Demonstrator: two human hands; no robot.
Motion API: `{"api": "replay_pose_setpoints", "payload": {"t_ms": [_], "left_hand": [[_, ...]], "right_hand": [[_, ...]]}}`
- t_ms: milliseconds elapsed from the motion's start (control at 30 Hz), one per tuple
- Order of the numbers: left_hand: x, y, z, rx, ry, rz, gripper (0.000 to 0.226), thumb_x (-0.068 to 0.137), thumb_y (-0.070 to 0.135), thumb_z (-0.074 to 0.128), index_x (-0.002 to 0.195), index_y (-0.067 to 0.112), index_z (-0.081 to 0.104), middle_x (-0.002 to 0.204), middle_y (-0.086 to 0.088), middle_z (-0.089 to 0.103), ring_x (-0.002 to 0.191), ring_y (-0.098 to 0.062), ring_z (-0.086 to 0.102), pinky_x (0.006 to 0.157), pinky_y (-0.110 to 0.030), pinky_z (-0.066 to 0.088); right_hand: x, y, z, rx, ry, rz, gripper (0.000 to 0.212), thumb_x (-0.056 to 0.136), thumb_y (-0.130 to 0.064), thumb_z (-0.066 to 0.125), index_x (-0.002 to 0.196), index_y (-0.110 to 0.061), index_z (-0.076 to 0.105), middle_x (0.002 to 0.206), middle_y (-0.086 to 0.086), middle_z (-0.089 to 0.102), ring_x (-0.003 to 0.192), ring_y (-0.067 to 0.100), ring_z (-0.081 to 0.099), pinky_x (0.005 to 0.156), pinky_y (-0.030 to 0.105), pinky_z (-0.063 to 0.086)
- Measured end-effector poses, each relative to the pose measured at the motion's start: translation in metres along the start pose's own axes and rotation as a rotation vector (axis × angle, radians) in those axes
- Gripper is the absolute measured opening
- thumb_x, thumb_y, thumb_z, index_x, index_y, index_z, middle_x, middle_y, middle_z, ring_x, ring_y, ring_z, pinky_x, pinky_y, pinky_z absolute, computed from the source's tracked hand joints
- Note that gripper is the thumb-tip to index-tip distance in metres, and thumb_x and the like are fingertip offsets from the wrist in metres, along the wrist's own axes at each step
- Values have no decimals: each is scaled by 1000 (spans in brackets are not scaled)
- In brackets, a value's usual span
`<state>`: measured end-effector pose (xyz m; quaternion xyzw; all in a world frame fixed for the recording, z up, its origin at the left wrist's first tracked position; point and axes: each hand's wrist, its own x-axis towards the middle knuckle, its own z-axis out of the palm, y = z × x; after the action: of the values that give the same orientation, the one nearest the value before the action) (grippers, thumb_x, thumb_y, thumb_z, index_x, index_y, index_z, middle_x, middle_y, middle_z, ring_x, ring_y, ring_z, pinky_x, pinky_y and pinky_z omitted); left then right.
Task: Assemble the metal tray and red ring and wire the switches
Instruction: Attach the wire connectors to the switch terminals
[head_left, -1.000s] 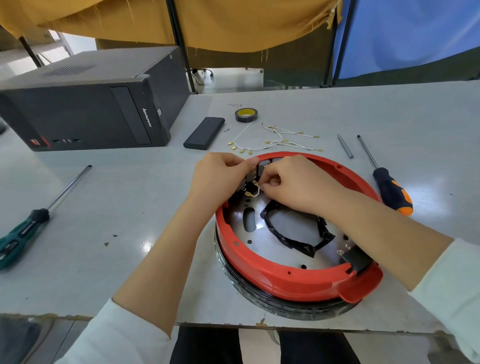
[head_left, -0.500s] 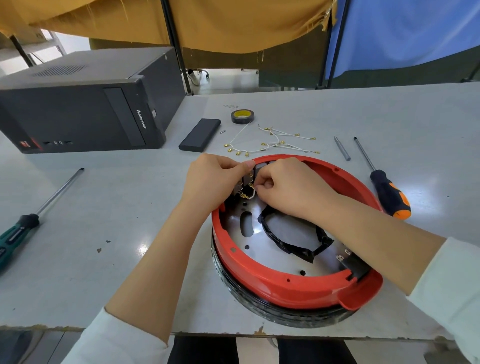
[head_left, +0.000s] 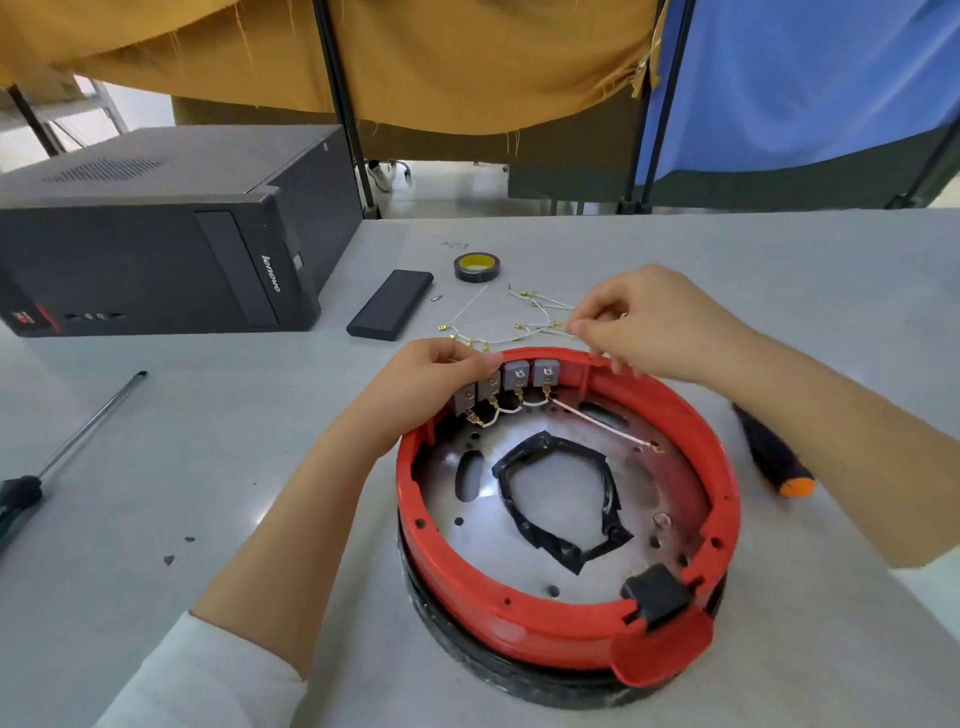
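Note:
The red ring (head_left: 545, 631) sits on the round metal tray (head_left: 649, 483), on a black base. Several grey switches (head_left: 519, 376) line the ring's far inner wall, linked by short white wires with brass terminals; one longer wire (head_left: 602, 423) lies across the tray. My left hand (head_left: 441, 384) grips the ring's far-left rim beside the switches. My right hand (head_left: 654, 325) is beyond the ring and pinches a loose white wire (head_left: 540, 328) from the bundle on the table.
Behind the ring lie a tape roll (head_left: 476, 267), a black flat block (head_left: 390, 304) and a small screw. A black computer case (head_left: 156, 249) stands at the far left. One screwdriver (head_left: 62, 452) lies left, an orange-tipped one (head_left: 774, 457) right.
My right hand has left the switches and moved back over the ring's far rim to the loose wires, uncovering the wired switches. The left hand stays at the rim.

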<state>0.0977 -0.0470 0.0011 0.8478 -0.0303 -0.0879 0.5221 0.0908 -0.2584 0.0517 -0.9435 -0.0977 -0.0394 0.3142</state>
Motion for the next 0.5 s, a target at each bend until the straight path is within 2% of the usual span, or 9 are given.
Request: {"api": "replay_pose_setpoints", "payload": {"t_ms": [33, 100, 133, 200, 267, 333, 400, 500], "left_hand": [[3, 0, -2, -16, -19, -1, 29, 82, 49, 69, 89, 21, 73, 97, -7, 74, 80, -14, 64, 85, -36, 53], [7, -3, -5, -47, -52, -6, 25, 82, 46, 69, 88, 22, 74, 87, 0, 75, 74, -7, 66, 72, -27, 54], [8, -5, -6, -78, -74, -11, 23, 83, 44, 69, 88, 22, 74, 83, 3, 76, 70, -5, 67, 67, -22, 52], [9, -9, -5, -168, -108, -23, 19, 85, 38, 69, 89, 20, 75, 82, 1, 76, 70, -8, 69, 65, -21, 51], [10, -13, -5, -205, -113, -21, 19, 85, 36, 70, 91, 19, 76, 86, -4, 76, 74, -13, 70, 71, -28, 54], [11, -14, -4, -226, -112, -16, 23, 81, 38, 72, 92, 18, 76, 91, -8, 76, 81, -22, 70, 83, -41, 54], [10, -12, -4, -233, -99, -28, 30, 73, 44, 71, 91, 21, 76, 95, -11, 75, 92, -37, 69, 89, -56, 50], [9, -10, -3, -219, -88, -26, 31, 70, 48, 68, 88, 24, 77, 95, -11, 75, 100, -41, 65, 94, -64, 46]], "right_hand": [[9, 7, -5, 2, 23, 34, 13, 90, -19, 59, 83, -20, 69, 57, -9, 62, 38, -2, 54, 35, 9, 35], [27, 24, -6, -22, 19, 109, 13, 91, -17, 57, 87, -18, 69, 65, -8, 60, 44, 1, 56, 31, 11, 34], [37, 32, -2, -51, -6, 134, 13, 91, -16, 57, 89, -17, 69, 69, -7, 60, 49, 4, 56, 34, 12, 37], [55, 47, 10, -125, -82, 143, 16, 89, -12, 57, 98, -16, 70, 80, -7, 62, 63, 7, 56, 50, 18, 42], [73, 58, 26, -213, -137, 125, 22, 87, -10, 58, 105, -14, 69, 97, -1, 64, 75, 10, 55, 67, 23, 40], [88, 64, 39, -289, -148, 96, 27, 85, -9, 59, 111, -13, 67, 111, 6, 62, 92, 17, 56, 75, 23, 37], [100, 67, 49, -331, -153, 75, 30, 84, -9, 59, 113, -14, 65, 112, 8, 60, 95, 20, 55, 76, 25, 39], [109, 70, 56, -345, -145, 106, 27, 84, -6, 55, 105, -19, 65, 107, 4, 60, 90, 18, 54, 75, 26, 41]]}}
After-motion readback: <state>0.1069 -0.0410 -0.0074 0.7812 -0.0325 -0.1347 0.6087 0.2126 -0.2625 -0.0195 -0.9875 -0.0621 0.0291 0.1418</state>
